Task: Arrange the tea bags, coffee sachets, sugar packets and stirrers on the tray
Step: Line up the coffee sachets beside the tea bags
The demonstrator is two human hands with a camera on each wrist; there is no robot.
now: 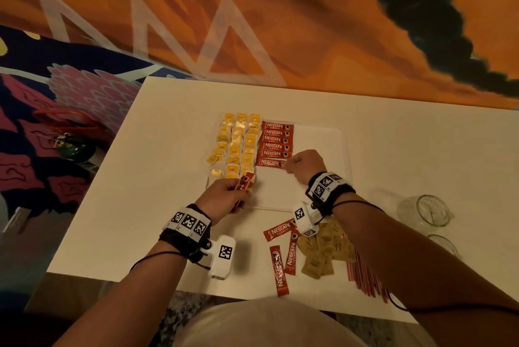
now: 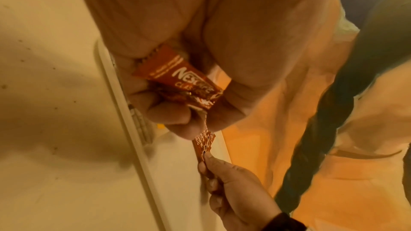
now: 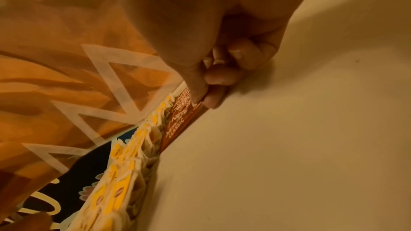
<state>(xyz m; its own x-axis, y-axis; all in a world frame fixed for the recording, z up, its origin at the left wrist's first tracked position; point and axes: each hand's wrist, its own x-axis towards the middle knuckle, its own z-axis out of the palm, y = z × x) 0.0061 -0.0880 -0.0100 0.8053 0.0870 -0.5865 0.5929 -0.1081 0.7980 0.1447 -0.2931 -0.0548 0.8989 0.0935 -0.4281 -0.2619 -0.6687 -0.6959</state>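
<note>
A white tray (image 1: 323,136) lies on the white table. Yellow tea bags (image 1: 238,144) fill its left part in rows. Beside them red coffee sachets (image 1: 276,143) lie in a column. My right hand (image 1: 302,162) pinches the right end of the nearest sachet (image 1: 269,162) of that column, thumb and fingertip on it in the right wrist view (image 3: 186,120). My left hand (image 1: 224,199) grips a few red coffee sachets (image 1: 245,182) over the tray's near left corner; the left wrist view shows them (image 2: 177,76) between curled fingers.
Loose coffee sachets (image 1: 280,251), tan sugar packets (image 1: 325,248) and red stirrers (image 1: 365,273) lie on the table in front of the tray. Glass jars (image 1: 424,213) stand at the right. A patterned rug and a green object (image 1: 75,147) lie left of the table.
</note>
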